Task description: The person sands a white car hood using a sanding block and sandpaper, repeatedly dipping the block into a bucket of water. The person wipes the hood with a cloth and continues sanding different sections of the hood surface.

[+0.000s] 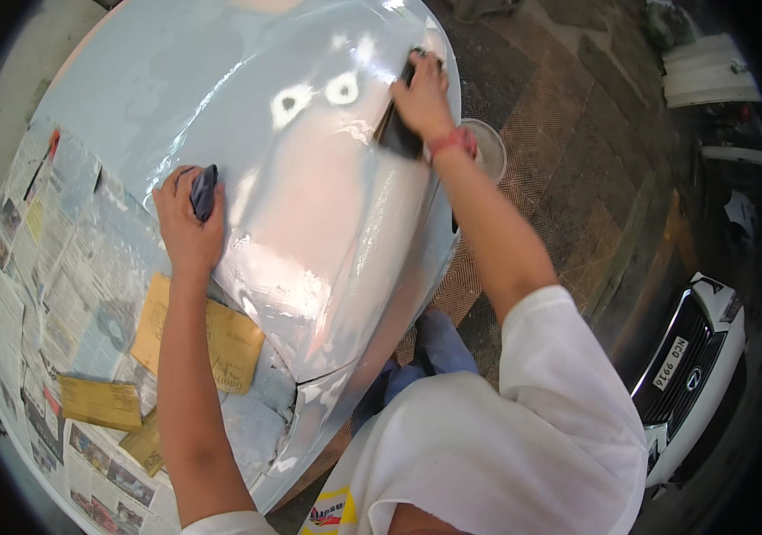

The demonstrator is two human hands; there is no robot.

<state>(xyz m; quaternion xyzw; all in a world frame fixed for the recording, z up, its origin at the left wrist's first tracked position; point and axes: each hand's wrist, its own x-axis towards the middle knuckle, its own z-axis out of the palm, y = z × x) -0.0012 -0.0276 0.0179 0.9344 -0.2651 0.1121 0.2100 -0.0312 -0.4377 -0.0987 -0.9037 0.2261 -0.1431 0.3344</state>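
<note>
A person leans over a big shiny car panel [309, 205], both hands on it.
From here, I see the left hand [190, 209] holding a small dark pad [205, 193] between thumb and fingers. The right hand [424, 96] has its fingers curled over a long dark block [399, 134] near the panel's right edge. Yellow paper [236, 343] lies on newspaper [73, 290] under the left arm.

Glare flashes white along the glossy panel [309, 205] here; off right, the floor [546, 116] sits dim, the far white part [711, 73] looks soft, and edges bow hard toward a black fisheye rim.
</note>
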